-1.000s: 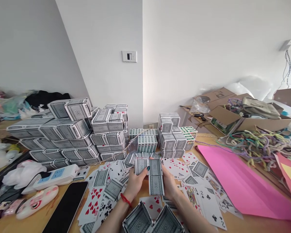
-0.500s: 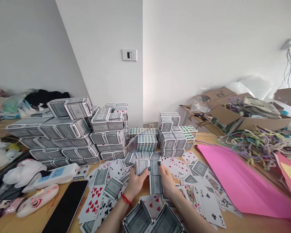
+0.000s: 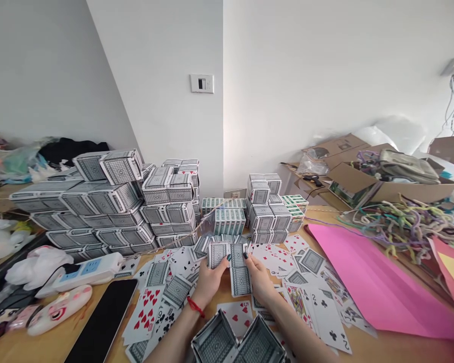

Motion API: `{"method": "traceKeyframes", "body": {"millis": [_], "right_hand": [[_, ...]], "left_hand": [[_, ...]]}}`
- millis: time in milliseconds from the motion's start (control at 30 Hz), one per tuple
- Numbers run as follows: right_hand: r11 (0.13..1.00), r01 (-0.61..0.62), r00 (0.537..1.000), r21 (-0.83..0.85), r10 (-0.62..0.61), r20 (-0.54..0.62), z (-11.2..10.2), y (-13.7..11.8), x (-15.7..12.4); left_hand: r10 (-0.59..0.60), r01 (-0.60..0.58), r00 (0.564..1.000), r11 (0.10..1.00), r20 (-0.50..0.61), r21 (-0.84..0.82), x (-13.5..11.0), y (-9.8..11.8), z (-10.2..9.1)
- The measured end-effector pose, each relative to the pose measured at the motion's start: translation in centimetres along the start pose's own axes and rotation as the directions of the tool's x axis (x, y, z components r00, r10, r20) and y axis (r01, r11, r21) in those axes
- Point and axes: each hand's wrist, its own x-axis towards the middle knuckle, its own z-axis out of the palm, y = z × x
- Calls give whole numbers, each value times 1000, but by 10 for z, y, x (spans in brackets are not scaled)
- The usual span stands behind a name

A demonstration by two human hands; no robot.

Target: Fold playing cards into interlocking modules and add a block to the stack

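Observation:
Between my hands are grey-backed playing cards, backs up. My left hand (image 3: pixel 209 281) is closed on one playing card (image 3: pixel 218 253), its thumb lying over the card's near corner. My right hand (image 3: pixel 260 280) grips a longer card piece (image 3: pixel 241 277), with a crease or join across its middle; the thumb is at its upper right. The two pieces lie side by side, and I cannot tell whether they are joined. Close to me sits an open-topped form (image 3: pixel 215 342) made of cards. A five of hearts (image 3: pixel 236 313) lies just beyond it.
Stacked card blocks (image 3: pixel 109 199) rise at the left, with a smaller stack (image 3: pixel 265 217) right of centre. Loose cards (image 3: pixel 327 315) cover the table around my forearms. A phone (image 3: pixel 102 320) and power strip (image 3: pixel 94 267) lie left; pink paper (image 3: pixel 374 282) lies right.
Both hands have shifted slightly left and towards me with the cards still held. A narrow gap between the two card pieces looks a little wider.

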Motion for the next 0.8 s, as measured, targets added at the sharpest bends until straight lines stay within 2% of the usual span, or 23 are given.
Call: {"method": "traceKeyframes", "body": {"millis": [133, 233, 367, 500, 700, 800], "right_hand": [[998, 36, 998, -50, -38, -43, -4, 6, 4], [999, 29, 999, -32, -29, -18, -3, 3, 5], [997, 77, 997, 8, -77, 25, -1, -7, 5], [988, 150, 989, -29, -151, -11, -1, -13, 6], [949, 175, 977, -263, -200, -71, -11, -12, 8], [930, 193, 967, -312, -234, -98, -16, -14, 10]], "left_hand": [[47, -50, 998, 996, 38, 78, -2, 3, 0], [72, -76, 996, 993, 43, 88, -2, 5, 0], [59, -58, 998, 997, -25, 58, 2, 3, 0], [58, -55, 996, 997, -63, 46, 5, 2, -2], [-10, 12, 998, 1000, 67, -20, 5, 6, -5], [-58, 95, 973, 982, 222, -162, 1, 8, -7]]}}
